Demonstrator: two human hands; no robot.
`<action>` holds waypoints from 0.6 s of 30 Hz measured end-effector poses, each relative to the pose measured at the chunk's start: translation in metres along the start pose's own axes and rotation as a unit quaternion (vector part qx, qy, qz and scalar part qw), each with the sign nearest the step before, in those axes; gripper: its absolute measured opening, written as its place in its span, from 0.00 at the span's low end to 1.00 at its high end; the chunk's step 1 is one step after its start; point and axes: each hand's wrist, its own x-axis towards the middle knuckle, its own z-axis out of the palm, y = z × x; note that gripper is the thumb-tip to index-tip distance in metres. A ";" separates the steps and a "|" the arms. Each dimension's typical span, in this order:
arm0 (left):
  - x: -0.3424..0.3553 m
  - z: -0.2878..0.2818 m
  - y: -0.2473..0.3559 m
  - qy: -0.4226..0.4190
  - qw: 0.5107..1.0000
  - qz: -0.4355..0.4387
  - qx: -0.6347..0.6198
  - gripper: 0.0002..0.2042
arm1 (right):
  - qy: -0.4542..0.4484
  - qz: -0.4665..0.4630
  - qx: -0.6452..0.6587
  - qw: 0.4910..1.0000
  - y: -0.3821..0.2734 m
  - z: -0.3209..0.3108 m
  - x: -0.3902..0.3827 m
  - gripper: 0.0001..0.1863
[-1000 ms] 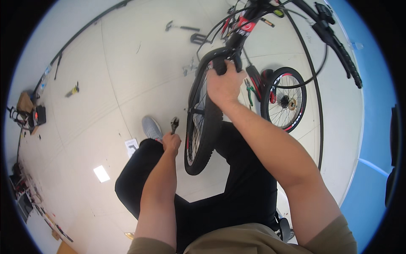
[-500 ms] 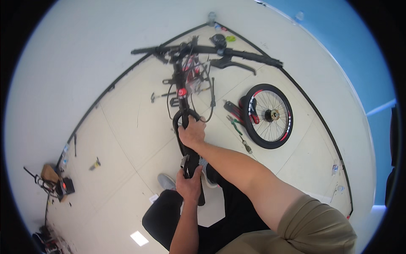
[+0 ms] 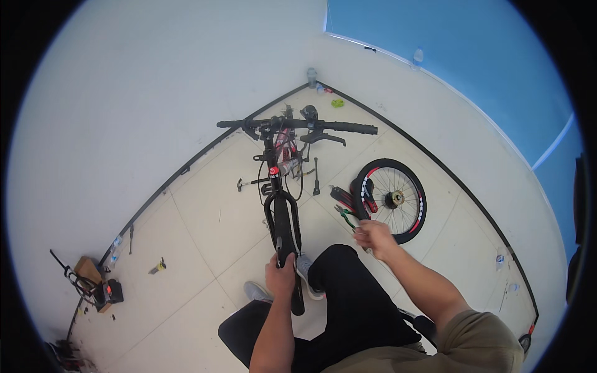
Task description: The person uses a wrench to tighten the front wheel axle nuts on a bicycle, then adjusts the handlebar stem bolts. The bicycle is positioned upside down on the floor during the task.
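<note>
My left hand [image 3: 281, 273] is closed on an adjustable wrench [image 3: 279, 244] beside the front tyre [image 3: 297, 306], which stands upright between my legs in the black fork [image 3: 270, 200]. The black bike handlebar [image 3: 345, 127] lies across the far end of the frame. My right hand [image 3: 372, 237] is out to the right, blurred, fingers curled over the floor near green-handled pliers [image 3: 345, 214] and the lower edge of a loose wheel [image 3: 410, 235]. Whether it holds anything cannot be made out. A red-and-black object [image 3: 342, 196] lies partly under that wheel.
A hammer [image 3: 241, 184] and a long black tool [image 3: 316, 180] lie beside the bike. At left are a yellow tool [image 3: 160, 267] and a pile of parts with cardboard [image 3: 87, 270]. Bottles [image 3: 500, 261] and black skirting [image 3: 460, 177] line the pale walls.
My right hand has let go of the fork and moved right toward the floor tools. The wheel and handlebar have swung straighter. My left hand has come to the tyre with the wrench.
</note>
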 end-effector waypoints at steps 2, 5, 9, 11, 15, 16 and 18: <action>-0.004 -0.003 0.012 -0.005 1.000 -0.005 -0.001 0.30 | 0.071 -0.066 0.009 0.995 -0.002 -0.051 -0.015 0.20; -0.005 0.004 0.013 -0.007 1.000 0.002 0.004 0.30 | 0.201 -0.139 -0.028 0.969 0.018 -0.134 -0.028 0.17; -0.006 0.000 0.013 -0.007 1.000 -0.011 0.001 0.30 | 0.279 -0.081 -0.004 0.957 0.042 -0.182 -0.066 0.15; -0.007 -0.003 0.012 -0.004 1.000 -0.020 0.006 0.30 | 0.267 -0.043 0.010 0.963 0.043 -0.190 -0.081 0.15; -0.007 -0.003 0.008 -0.012 1.000 -0.024 0.005 0.31 | 0.226 -0.058 0.012 0.972 0.037 -0.178 -0.094 0.16; -0.006 -0.003 0.007 -0.016 1.000 -0.022 0.000 0.32 | 0.216 -0.067 0.001 0.974 0.034 -0.173 -0.095 0.16; -0.007 -0.003 0.005 -0.021 0.999 -0.029 0.005 0.32 | 0.198 -0.082 -0.020 0.977 0.030 -0.159 -0.097 0.17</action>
